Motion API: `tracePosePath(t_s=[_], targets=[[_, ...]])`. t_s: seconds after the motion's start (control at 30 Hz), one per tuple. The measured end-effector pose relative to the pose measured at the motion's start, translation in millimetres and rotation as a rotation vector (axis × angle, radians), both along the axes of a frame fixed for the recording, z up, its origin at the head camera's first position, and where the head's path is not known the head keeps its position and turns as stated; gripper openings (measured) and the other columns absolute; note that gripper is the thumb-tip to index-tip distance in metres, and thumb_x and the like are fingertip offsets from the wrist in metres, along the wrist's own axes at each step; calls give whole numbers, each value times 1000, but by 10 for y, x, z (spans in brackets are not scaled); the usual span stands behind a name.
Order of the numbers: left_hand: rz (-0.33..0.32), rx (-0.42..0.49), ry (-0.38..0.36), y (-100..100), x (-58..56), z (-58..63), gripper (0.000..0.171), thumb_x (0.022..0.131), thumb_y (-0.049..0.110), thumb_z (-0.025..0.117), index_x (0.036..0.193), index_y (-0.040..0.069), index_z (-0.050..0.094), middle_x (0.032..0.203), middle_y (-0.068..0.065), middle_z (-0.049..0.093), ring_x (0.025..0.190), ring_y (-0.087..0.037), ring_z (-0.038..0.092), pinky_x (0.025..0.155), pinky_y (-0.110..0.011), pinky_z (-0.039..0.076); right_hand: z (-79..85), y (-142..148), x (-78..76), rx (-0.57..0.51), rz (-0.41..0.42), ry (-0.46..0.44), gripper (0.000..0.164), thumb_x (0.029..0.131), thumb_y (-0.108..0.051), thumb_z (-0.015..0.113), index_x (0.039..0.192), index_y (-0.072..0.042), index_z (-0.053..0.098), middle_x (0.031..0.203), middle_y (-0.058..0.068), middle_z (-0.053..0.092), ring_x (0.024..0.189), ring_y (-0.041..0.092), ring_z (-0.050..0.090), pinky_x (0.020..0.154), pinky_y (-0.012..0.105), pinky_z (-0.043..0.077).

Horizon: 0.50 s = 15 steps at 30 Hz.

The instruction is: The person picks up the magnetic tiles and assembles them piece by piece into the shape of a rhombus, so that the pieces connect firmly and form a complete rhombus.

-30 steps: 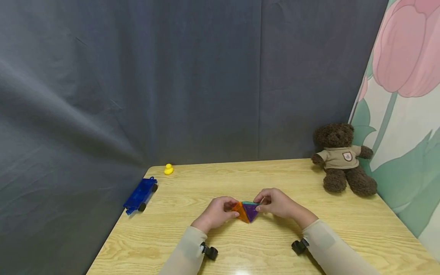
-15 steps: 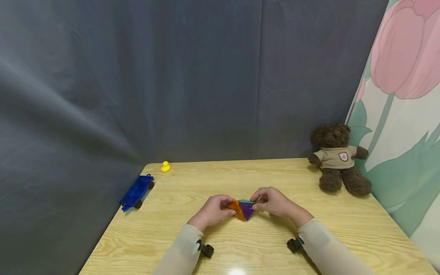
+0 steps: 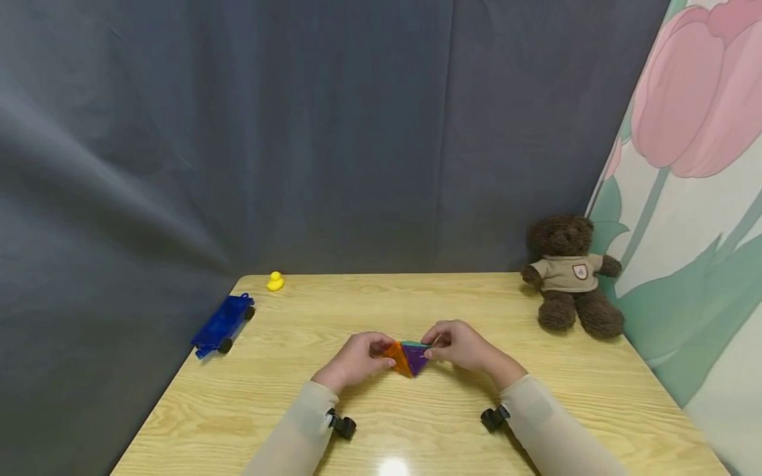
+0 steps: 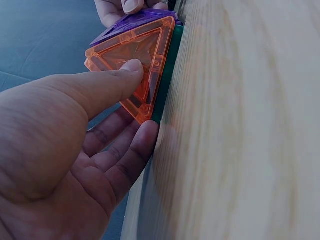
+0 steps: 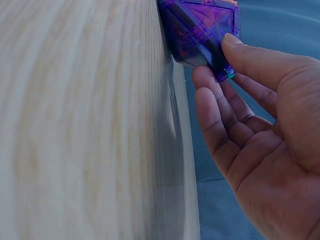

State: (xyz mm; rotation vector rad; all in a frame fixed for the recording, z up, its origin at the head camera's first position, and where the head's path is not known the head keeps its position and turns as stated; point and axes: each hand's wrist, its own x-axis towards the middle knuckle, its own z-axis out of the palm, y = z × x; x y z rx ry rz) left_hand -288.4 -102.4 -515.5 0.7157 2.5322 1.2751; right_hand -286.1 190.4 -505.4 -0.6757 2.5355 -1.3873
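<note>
Translucent magnetic tiles stand joined at the middle of the table. An orange triangle tile (image 4: pixel 142 42) leans against a purple triangle tile (image 3: pixel 416 359), and a teal-green tile (image 4: pixel 168 75) shows along their edge. My left hand (image 3: pixel 356 359) pinches the orange side, its thumb on the tile's face and its fingers behind. From the other side my right hand (image 3: pixel 461 347) pinches the purple tile between thumb and fingers. In the right wrist view the purple side (image 5: pixel 210 25) shows at the top edge, partly cut off.
A blue toy wagon bed (image 3: pixel 225 324) with black wheels lies at the table's left edge. Behind it sits a yellow rubber duck (image 3: pixel 275 281). A brown teddy bear (image 3: pixel 568 274) in a beige shirt sits at the back right. A dark curtain (image 3: pixel 357 132) hangs behind the wooden table (image 3: pixel 417 423).
The whole head view has shifted, so the hands, tiles and toys all sit further left in it. Both hands keep their hold on the joined tiles.
</note>
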Motion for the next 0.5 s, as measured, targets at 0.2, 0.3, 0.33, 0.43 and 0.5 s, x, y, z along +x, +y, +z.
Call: tracePosePath(t_s=[0.2, 0.3, 0.33, 0.43, 0.5], targets=[[-3, -6, 10, -31, -1, 31, 31, 97, 22, 79, 127, 20, 72, 115, 9, 71, 105, -11, 68, 93, -33, 57, 5, -29, -20, 6, -7, -2, 15, 94, -20, 82, 107, -17, 77, 92, 0, 73, 81, 19, 69, 64, 30, 55], [0, -11, 28, -47, -2, 48, 30, 97, 21, 78, 127, 20, 73, 115, 9, 71, 105, -12, 68, 92, -34, 58, 13, -50, -36, 7, -6, -2, 15, 93, -21, 83, 107, -18, 77, 92, 0, 73, 80, 19, 68, 64, 29, 54], [-1, -11, 32, -47, -4, 49, 30, 97, 21, 78, 126, 20, 73, 115, 8, 71, 105, -12, 68, 92, -34, 58, 14, -51, -41, 7, -4, 2, 16, 93, -21, 83, 107, -17, 77, 93, 1, 72, 80, 19, 68, 65, 30, 55], [-8, -10, 35, -48, -7, 48, 29, 97, 21, 79, 126, 20, 73, 114, 8, 71, 104, -12, 68, 91, -34, 58, 17, -47, -48, 13, -9, -2, 16, 92, -21, 84, 107, -17, 78, 95, 1, 72, 81, 19, 68, 68, 30, 56], [-13, -12, 34, -54, -16, 44, 29, 97, 22, 79, 125, 20, 73, 113, 9, 71, 104, -11, 68, 91, -34, 58, 18, -43, -51, 20, -14, 3, 16, 93, -21, 83, 108, -17, 77, 96, 1, 72, 82, 19, 69, 68, 31, 57]])
